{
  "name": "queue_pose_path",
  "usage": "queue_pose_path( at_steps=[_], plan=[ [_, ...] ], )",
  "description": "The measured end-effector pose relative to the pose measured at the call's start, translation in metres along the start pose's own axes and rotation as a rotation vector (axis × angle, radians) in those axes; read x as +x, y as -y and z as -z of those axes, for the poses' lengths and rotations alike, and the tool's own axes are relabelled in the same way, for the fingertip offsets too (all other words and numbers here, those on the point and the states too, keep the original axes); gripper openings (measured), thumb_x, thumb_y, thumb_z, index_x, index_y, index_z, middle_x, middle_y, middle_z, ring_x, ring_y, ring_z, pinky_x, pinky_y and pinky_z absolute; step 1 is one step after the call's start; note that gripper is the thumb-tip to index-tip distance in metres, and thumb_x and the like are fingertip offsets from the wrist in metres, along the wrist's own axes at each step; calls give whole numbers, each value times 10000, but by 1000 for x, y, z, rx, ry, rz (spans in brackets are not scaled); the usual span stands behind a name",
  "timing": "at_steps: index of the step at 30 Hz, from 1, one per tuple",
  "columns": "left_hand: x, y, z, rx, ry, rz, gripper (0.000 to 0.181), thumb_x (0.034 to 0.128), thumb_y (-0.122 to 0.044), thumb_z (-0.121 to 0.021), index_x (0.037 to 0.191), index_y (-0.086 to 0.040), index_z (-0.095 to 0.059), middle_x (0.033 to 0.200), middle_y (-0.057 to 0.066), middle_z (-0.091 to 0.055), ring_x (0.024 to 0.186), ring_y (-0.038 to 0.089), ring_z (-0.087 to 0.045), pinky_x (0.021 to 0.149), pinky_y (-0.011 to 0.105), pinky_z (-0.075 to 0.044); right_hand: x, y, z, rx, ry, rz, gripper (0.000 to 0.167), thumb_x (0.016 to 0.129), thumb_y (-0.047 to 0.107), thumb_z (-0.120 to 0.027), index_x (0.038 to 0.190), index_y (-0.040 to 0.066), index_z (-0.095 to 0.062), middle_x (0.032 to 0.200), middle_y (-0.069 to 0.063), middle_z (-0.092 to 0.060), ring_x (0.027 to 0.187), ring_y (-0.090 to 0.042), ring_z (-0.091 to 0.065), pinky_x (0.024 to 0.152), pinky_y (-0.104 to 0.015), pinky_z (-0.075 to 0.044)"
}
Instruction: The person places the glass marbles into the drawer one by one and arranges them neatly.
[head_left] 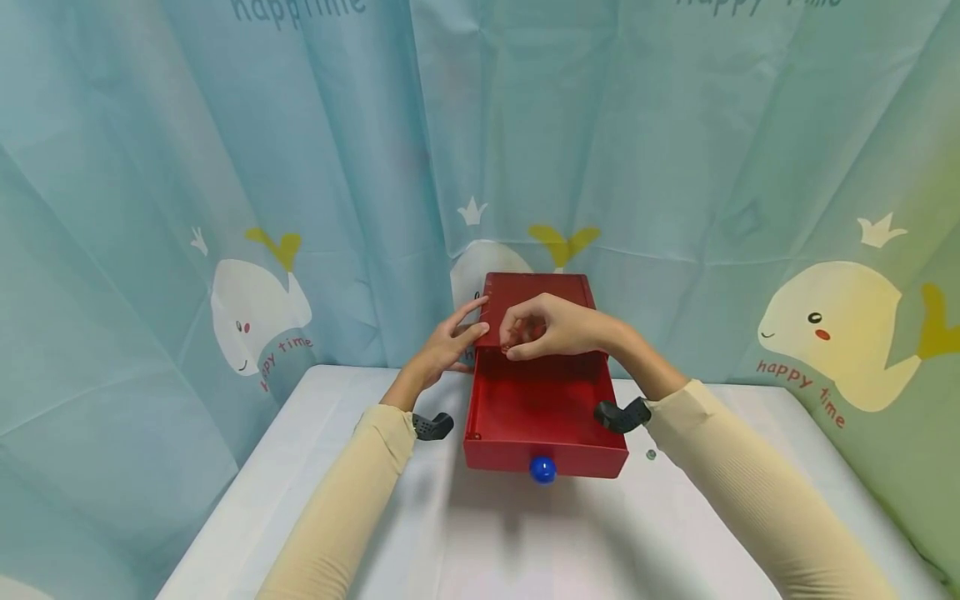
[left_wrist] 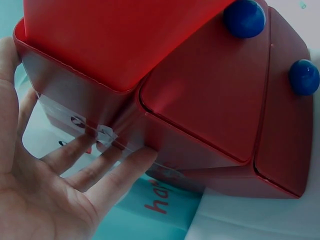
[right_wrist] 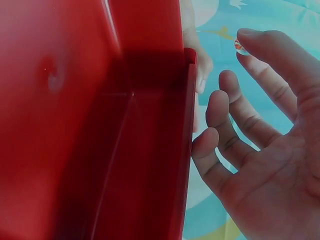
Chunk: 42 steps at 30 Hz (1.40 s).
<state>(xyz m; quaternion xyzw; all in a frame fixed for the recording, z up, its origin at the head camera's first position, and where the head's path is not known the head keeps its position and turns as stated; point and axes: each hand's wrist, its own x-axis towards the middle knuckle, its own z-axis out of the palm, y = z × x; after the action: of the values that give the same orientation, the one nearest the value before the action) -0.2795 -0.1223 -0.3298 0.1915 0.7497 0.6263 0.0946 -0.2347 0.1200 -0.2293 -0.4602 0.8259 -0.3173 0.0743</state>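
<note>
A red drawer cabinet [head_left: 536,292] stands with its top drawer [head_left: 543,408] pulled out toward me. My left hand [head_left: 446,346] steadies the cabinet's left side; in the left wrist view its fingertips touch that side, fingers spread and nearly straight. Over the back of the drawer is my right hand [head_left: 551,327]. Between its thumb and index finger it pinches a small clear marble [right_wrist: 240,47] with an orange swirl, while the other fingers are loosely bent. A tiny round thing, perhaps another marble, lies in the drawer's front left corner.
Lower drawers with blue knobs [left_wrist: 303,77] are closed. The open drawer has a blue knob [head_left: 542,469] too. A small greenish glass marble [head_left: 651,455] lies on the white table [head_left: 360,417], right of the drawer. Behind hangs a whale-print curtain [head_left: 360,167].
</note>
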Motion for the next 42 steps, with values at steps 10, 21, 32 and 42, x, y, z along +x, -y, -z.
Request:
queue_pose_path(
  at_steps=[10, 21, 32, 42],
  plan=[
    [1, 1, 0, -1, 1, -2, 596, 1016, -405, -605, 1571, -408, -389, 1579, 145, -437, 1383, 375, -487, 908, 621, -544, -1, 1, 0, 1, -3, 11, 123, 911, 187, -794, 1002, 127, -736, 889, 1, -695, 801, -214, -640, 750, -364, -566],
    [-2, -1, -2, 12, -11, 2, 597, 1015, -417, -606, 1571, -414, -387, 1582, 140, -436, 1378, 378, -491, 893, 614, -553, -3, -1, 2, -18, -23, -19, 270, 887, 221, -819, 1124, 131, -726, 927, 1, -684, 845, -211, -636, 766, -372, -558],
    [-1, -2, -2, 8, -7, 13, 608, 1014, -427, -608, 1576, -417, -376, 1585, 143, -429, 1372, 377, -500, 900, 602, -555, -6, -1, 3, -23, -36, -18, 297, 888, 217, -815, 1158, 146, -713, 935, 1, -682, 830, -204, -640, 762, -371, -565],
    [0, -3, 2, 7, -11, 17, 607, 1013, -424, -612, 1574, -421, -378, 1590, 152, -416, 1358, 375, -514, 911, 602, -551, -17, 2, 9, -65, -89, -39, 354, 892, 240, -811, 1202, 108, -704, 994, -6, -692, 902, -204, -646, 790, -383, -579]
  ],
)
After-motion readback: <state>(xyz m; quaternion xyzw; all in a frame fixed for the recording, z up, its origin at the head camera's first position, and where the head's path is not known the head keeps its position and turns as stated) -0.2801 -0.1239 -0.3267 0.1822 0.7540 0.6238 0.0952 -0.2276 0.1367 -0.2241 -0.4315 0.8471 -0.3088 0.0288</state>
